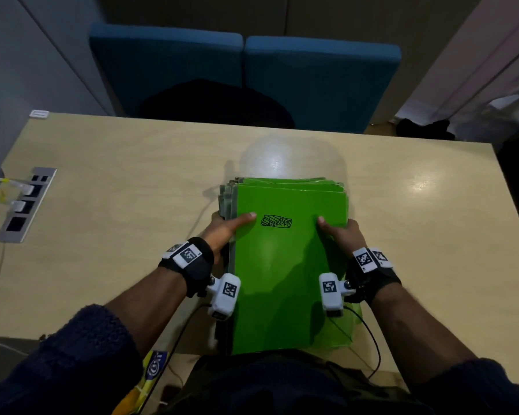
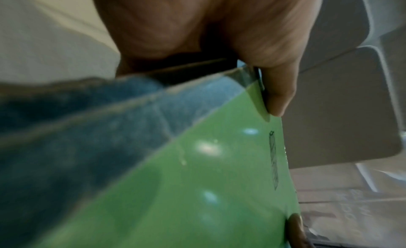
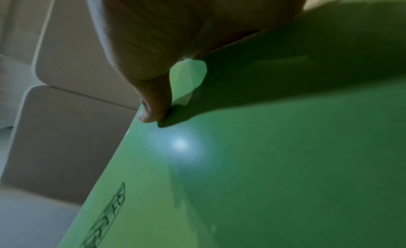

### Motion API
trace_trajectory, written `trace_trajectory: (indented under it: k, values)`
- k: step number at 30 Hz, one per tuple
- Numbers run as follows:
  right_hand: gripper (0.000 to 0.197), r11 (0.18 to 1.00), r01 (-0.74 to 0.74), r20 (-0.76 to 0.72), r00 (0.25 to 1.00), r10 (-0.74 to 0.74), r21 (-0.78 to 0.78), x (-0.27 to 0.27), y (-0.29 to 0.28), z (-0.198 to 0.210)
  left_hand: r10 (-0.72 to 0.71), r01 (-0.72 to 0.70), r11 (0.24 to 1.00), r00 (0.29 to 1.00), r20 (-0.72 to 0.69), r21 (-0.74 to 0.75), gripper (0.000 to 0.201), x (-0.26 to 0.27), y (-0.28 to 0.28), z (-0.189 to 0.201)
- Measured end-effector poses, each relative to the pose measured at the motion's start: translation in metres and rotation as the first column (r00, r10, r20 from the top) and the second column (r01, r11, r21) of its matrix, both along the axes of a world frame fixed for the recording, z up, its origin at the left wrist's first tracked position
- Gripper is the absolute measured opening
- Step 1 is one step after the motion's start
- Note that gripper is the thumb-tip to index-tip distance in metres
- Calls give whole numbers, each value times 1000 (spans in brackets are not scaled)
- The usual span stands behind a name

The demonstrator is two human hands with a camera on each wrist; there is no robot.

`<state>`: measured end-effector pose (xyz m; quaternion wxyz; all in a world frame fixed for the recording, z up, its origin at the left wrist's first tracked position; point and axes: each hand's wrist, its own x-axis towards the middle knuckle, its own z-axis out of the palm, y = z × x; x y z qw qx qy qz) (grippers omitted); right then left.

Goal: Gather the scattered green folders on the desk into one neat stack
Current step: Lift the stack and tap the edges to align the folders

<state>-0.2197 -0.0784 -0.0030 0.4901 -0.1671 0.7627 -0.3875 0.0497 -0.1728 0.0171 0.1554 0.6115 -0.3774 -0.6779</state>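
Gripping the stack of green folders [image 1: 288, 265] from both sides, the left hand [image 1: 222, 232] and right hand [image 1: 342, 235] each lay a thumb on the top cover, the other fingers hidden under the edges. The stack sits at the near middle of the desk [image 1: 132, 175]. A black scribbled patch [image 1: 276, 221] marks the top folder; no words can be read. Several folder edges show, too close to count. Two blue chairs [image 1: 246, 70] stand beyond the desk.

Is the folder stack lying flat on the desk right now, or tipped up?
Tipped up. The folder stack leans toward the person, gripped by the left hand and right hand, far edge above the desk.
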Motion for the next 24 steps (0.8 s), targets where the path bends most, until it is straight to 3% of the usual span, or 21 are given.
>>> trace_trajectory:
  k: [3,6,8,11,13,18,20,22,23,24]
  values:
    - [83,983,50,-87,994,-66,-174,-1,-4,35,-4,-17,986,992,-124,-163,107,-5,-5,34]
    - [78,914,24,-96,993,-69,-406,-1,-12,73,-63,-22,929,974,-218,-369,97,-11,-13,73]
    - [67,823,51,-83,989,-119,-566,0,-17,97,-97,-55,866,957,-275,-498,99,-10,-14,96]
    - [69,665,-25,-178,970,-163,-746,0,-16,116,-206,1,765,948,-243,-644,96,-1,-8,119]
    - [71,627,-56,-189,971,-147,-777,1,-11,108,-272,89,715,949,-159,-694,93,6,-7,118]
    - [79,727,-134,-172,985,22,-673,4,3,92,-367,214,608,930,-31,-765,118,19,-13,100]
    - [66,739,-120,-132,990,43,-663,-2,4,98,-392,182,573,917,-72,-799,127,16,-13,108]
    - [50,708,-106,-80,994,70,-698,-5,1,111,-410,102,489,904,-125,-866,134,13,-14,116]
    - [50,684,-94,-60,995,74,-723,-6,-2,120,-419,76,428,899,-123,-900,134,11,-13,120]
    - [64,681,-64,-44,998,46,-730,-4,-4,132,-427,61,366,898,-110,-928,132,10,-13,123]
